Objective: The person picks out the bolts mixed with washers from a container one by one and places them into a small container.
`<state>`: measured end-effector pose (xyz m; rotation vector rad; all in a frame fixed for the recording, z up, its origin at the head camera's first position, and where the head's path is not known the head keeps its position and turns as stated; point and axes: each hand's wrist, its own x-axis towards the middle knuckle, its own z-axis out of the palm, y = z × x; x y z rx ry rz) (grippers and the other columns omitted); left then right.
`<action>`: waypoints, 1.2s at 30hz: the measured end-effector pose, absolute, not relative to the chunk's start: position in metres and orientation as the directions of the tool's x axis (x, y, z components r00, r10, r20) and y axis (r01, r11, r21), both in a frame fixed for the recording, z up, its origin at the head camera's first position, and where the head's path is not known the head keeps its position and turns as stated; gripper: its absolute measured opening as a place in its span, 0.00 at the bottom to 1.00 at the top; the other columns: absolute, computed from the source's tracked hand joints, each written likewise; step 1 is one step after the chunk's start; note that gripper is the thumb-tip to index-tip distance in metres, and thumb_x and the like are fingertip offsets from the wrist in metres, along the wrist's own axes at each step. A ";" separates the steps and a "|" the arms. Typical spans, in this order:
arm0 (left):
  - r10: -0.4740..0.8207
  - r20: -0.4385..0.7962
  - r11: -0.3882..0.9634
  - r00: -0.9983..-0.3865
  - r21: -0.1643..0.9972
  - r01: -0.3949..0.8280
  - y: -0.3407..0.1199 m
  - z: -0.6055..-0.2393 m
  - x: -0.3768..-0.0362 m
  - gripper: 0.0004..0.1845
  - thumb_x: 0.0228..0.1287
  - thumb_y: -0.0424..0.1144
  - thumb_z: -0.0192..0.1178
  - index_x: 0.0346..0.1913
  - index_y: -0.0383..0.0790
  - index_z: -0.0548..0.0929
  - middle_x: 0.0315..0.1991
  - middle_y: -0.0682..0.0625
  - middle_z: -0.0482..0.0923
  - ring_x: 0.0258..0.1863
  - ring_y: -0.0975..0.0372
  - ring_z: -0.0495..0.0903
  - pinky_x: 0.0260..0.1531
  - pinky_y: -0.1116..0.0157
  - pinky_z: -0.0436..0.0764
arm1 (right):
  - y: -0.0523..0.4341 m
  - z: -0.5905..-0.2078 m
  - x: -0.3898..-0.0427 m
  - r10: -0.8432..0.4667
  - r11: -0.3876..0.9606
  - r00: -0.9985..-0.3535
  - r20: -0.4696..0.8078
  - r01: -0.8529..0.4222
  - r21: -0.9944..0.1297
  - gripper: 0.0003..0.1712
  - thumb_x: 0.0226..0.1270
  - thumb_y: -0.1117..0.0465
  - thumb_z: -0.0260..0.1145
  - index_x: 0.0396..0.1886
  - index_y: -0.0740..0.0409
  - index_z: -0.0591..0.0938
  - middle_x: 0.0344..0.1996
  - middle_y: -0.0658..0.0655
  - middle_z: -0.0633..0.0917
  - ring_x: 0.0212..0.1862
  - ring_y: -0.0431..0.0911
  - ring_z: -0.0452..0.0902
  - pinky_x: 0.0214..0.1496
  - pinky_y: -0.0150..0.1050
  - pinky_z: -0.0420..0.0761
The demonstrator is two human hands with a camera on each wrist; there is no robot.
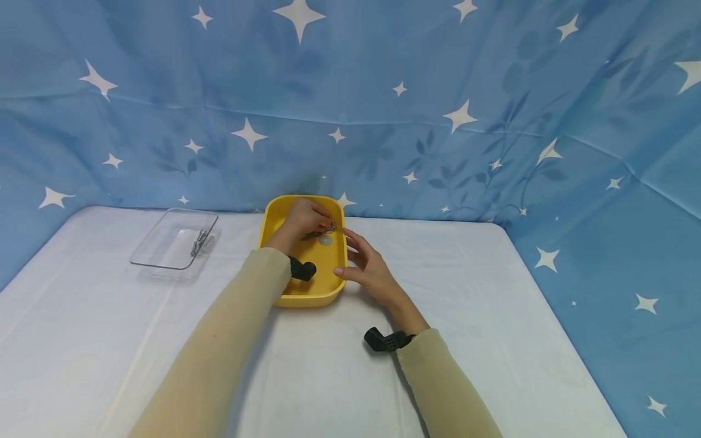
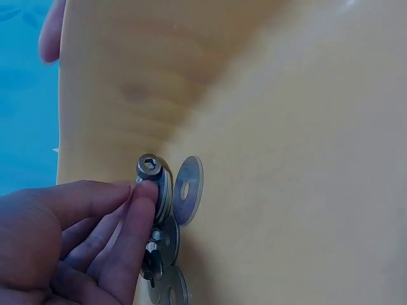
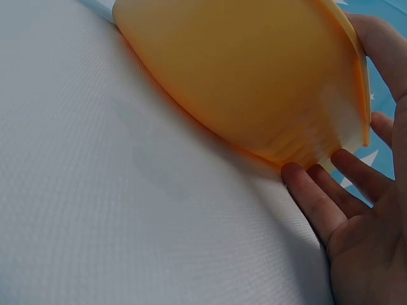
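My left hand (image 1: pixel 304 218) reaches into the yellow bin (image 1: pixel 269 299). In the left wrist view its thumb and index finger pinch at a socket-head bolt (image 2: pixel 149 166). Beside the bolt stands a flat metal washer (image 2: pixel 189 190), tilted against the bin's surface. More washers (image 2: pixel 170 244) and another bolt (image 2: pixel 147 268) lie just below, partly behind the fingers. My right hand (image 1: pixel 372 271) is at the bin's right side, fingers spread and lightly bent. In the right wrist view its fingertips (image 3: pixel 292 170) touch the outer wall of the bin.
A clear tray (image 1: pixel 159 266) with a few metal bolts (image 1: pixel 199 243) stands left of the bin on the white-covered table (image 1: pixel 465 292). Behind the bin hangs a blue curtain (image 1: pixel 350 91) with white stars, reaching down to the table's back edge.
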<state>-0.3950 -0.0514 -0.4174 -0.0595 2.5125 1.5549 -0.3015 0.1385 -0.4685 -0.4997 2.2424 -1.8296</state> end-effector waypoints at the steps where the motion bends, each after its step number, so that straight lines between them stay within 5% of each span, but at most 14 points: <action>1: 0.071 -0.186 0.439 -0.980 0.888 -0.137 -0.051 -0.417 -0.395 0.14 0.66 0.30 0.66 0.52 0.31 0.87 0.50 0.35 0.87 0.47 0.48 0.88 0.51 0.59 0.88 | 0.139 -0.469 -0.301 -0.382 0.174 -0.922 0.055 -0.130 -0.976 0.48 0.65 0.62 0.71 0.80 0.36 0.60 0.79 0.53 0.63 0.77 0.55 0.64 0.75 0.55 0.70; 5: 0.085 -0.204 0.412 -0.975 0.898 -0.152 -0.052 -0.417 -0.395 0.13 0.65 0.30 0.67 0.51 0.30 0.87 0.51 0.35 0.86 0.47 0.49 0.89 0.50 0.59 0.88 | 0.139 -0.469 -0.302 -0.375 0.182 -0.926 0.050 -0.126 -0.975 0.48 0.65 0.61 0.72 0.80 0.35 0.60 0.78 0.52 0.63 0.77 0.54 0.65 0.75 0.53 0.71; 13: 0.098 -0.257 0.425 -0.961 0.885 -0.193 -0.053 -0.420 -0.396 0.14 0.63 0.31 0.69 0.51 0.33 0.88 0.47 0.37 0.87 0.31 0.59 0.87 0.43 0.63 0.89 | 0.138 -0.470 -0.302 -0.386 0.185 -0.921 0.051 -0.131 -0.974 0.48 0.66 0.62 0.71 0.80 0.38 0.59 0.79 0.54 0.62 0.77 0.55 0.64 0.76 0.55 0.70; 27: 0.163 -0.372 0.355 -0.914 0.886 -0.297 -0.053 -0.413 -0.393 0.16 0.65 0.30 0.67 0.56 0.36 0.86 0.53 0.40 0.86 0.50 0.52 0.88 0.57 0.60 0.86 | 0.138 -0.468 -0.302 -0.375 0.186 -0.926 0.048 -0.125 -0.975 0.47 0.66 0.61 0.71 0.80 0.36 0.59 0.79 0.51 0.63 0.77 0.54 0.64 0.77 0.53 0.69; 36: 0.208 -0.395 0.371 -0.895 0.878 -0.301 -0.055 -0.415 -0.397 0.17 0.63 0.31 0.69 0.55 0.37 0.85 0.47 0.41 0.87 0.37 0.57 0.90 0.47 0.62 0.89 | 0.137 -0.468 -0.303 -0.368 0.191 -0.929 0.040 -0.118 -0.975 0.47 0.66 0.60 0.71 0.79 0.34 0.60 0.79 0.52 0.63 0.77 0.55 0.64 0.77 0.54 0.68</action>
